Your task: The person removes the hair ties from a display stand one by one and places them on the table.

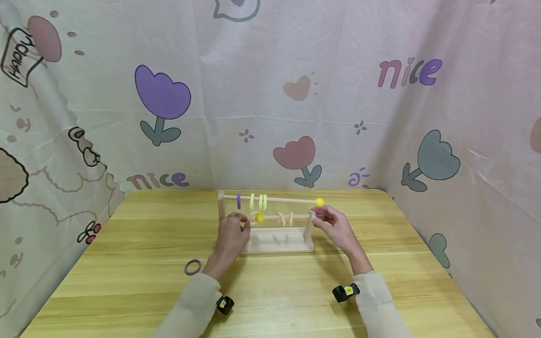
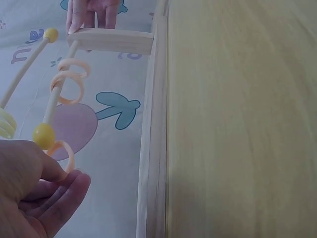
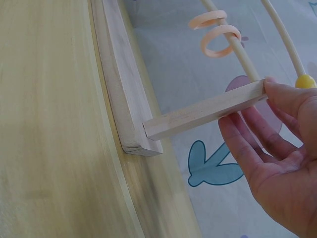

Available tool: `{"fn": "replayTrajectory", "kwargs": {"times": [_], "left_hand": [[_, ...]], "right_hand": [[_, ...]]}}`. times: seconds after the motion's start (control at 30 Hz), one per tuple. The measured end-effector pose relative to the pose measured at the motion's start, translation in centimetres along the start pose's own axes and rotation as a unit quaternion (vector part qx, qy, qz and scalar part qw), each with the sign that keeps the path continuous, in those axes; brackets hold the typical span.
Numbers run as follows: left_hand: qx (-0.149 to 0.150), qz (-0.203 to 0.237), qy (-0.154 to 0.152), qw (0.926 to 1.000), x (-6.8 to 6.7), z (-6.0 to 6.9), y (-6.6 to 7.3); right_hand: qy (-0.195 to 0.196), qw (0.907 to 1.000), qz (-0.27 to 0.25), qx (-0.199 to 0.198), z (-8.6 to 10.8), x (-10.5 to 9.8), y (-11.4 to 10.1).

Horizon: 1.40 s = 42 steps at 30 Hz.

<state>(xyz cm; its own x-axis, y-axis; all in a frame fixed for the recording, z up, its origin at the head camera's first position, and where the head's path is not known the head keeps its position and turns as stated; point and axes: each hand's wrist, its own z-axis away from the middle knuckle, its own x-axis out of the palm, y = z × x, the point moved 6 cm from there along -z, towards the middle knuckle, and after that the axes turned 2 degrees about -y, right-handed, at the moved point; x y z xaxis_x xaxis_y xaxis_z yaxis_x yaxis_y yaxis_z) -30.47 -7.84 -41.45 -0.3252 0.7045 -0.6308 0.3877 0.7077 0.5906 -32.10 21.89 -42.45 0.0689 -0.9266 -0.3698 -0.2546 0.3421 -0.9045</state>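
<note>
A wooden rack has a right upright post [image 3: 208, 110] bearing a lower rod [image 2: 51, 106] tipped with a yellow ball [image 2: 43, 136]. My left hand [image 1: 232, 234] pinches a peach ring [image 2: 68, 157] between thumb and fingers, right beside that ball. Whether the ring loops around the ball cannot be told. Two other peach rings [image 2: 69, 88] hang on the lower rod. My right hand [image 3: 277, 144] grips the top of the right post with thumb and fingers. On the upper rod [image 1: 287, 200] hang a purple ring [image 1: 238, 201] and several light-green rings [image 1: 260, 202].
A loose purple ring [image 1: 192, 267] lies on the wooden table [image 1: 279, 295], left of my left forearm. The rack's flat base [image 1: 279, 240] stands near the middle of the table. The upper rod ends at the right in another yellow ball [image 1: 320, 202]. A patterned cloth [image 1: 253, 159] hangs behind.
</note>
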Motion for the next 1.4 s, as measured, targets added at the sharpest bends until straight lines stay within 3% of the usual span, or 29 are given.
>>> {"fn": "replayTrajectory", "kwargs": {"times": [0.3, 0.7, 1.07, 1.4], "left_hand": [[0.001, -0.033, 0.002, 0.9994, -0.4, 0.7, -0.2], [-0.011, -0.039, -0.025, 0.9989, -0.9, 1.9, -0.5], [-0.01, -0.011, -0.035, 0.9993, -1.7, 2.6, -0.3], [0.005, -0.014, -0.037, 0.9992, -2.5, 2.7, 0.0]], "right_hand": [[-0.001, 1.0, 0.004, 0.005, 0.0, 0.0, 0.0], [-0.003, 1.0, 0.003, 0.005, 0.0, 0.0, 0.1], [0.0, 1.0, 0.004, -0.002, 0.0, 0.0, -0.1], [0.0, 1.0, 0.004, 0.002, 0.1, 0.1, -0.1]]}}
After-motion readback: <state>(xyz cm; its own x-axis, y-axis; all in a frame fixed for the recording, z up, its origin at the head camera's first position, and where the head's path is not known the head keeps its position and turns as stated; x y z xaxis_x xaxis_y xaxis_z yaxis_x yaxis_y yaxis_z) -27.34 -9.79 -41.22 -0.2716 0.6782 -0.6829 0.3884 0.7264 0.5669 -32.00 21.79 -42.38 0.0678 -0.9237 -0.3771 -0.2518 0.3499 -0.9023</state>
